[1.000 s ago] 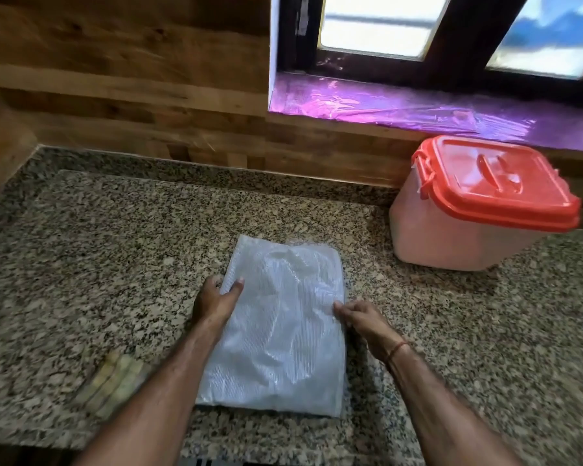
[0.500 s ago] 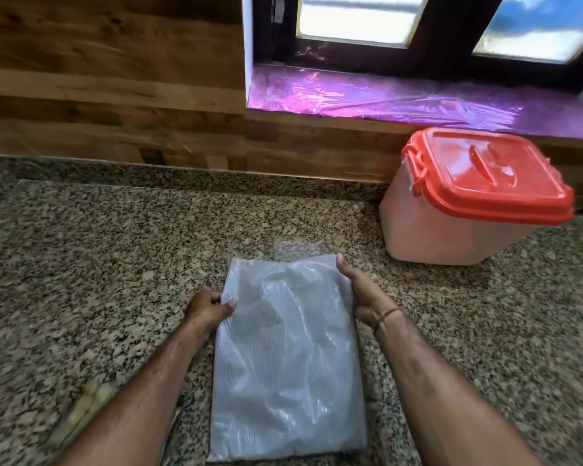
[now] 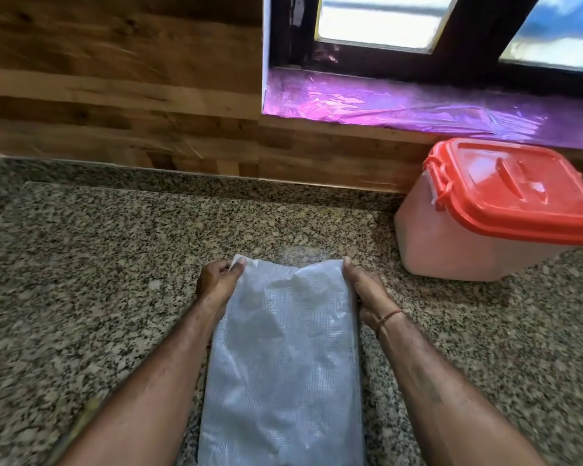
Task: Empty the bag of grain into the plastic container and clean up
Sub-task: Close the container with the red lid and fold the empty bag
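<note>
A flat, translucent white bag (image 3: 283, 361) lies lengthwise on the granite counter (image 3: 115, 264), between my forearms. My left hand (image 3: 217, 284) pinches its far left corner between thumb and fingers. My right hand (image 3: 364, 294) grips its far right corner. The plastic container (image 3: 468, 243) stands at the right against the wall, pale and translucent, with its red lid (image 3: 519, 193) shut on top. It is apart from the bag and from both hands.
A wooden wall (image 3: 115, 95) runs along the back of the counter. Above the container is a window sill (image 3: 401, 105) covered in shiny purple film. A blurred yellowish object (image 3: 88, 410) lies by my left forearm near the front edge.
Both hands have slid from the bag's sides up to its far corners and closed on them. The view has shifted, so the bag now sits lower and nearer.
</note>
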The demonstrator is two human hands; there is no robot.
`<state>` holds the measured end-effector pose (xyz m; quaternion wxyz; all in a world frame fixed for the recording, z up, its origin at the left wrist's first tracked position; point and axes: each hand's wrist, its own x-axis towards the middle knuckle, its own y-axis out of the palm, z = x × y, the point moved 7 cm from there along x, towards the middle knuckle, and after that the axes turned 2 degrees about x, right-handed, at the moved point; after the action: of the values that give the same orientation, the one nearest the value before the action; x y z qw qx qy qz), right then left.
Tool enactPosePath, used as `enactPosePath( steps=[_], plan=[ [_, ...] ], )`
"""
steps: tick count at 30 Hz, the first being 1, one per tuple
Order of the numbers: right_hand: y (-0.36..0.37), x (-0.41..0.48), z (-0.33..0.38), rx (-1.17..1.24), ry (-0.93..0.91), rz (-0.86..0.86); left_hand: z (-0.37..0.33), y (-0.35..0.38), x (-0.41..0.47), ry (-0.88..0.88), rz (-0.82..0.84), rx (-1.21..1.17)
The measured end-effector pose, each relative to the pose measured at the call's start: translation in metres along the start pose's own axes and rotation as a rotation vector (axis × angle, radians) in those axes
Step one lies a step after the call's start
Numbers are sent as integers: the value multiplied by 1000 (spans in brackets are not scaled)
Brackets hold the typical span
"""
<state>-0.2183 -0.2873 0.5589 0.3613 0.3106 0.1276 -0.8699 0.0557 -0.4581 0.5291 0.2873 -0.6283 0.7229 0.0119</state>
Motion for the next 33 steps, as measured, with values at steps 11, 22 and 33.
enactPosePath(
  steps=[11, 22, 33],
  plan=[
    [-5, 1, -16, -16, -22, 94, 19, -2, -11, -61, -104, -112],
    [-39, -40, -77, -228, -16, 273, 34, -23, -38, -42, -35, -49],
    [-59, -41, -76, -348, 73, 203, 81, -30, -103, -201, 118, 264]
  ],
)
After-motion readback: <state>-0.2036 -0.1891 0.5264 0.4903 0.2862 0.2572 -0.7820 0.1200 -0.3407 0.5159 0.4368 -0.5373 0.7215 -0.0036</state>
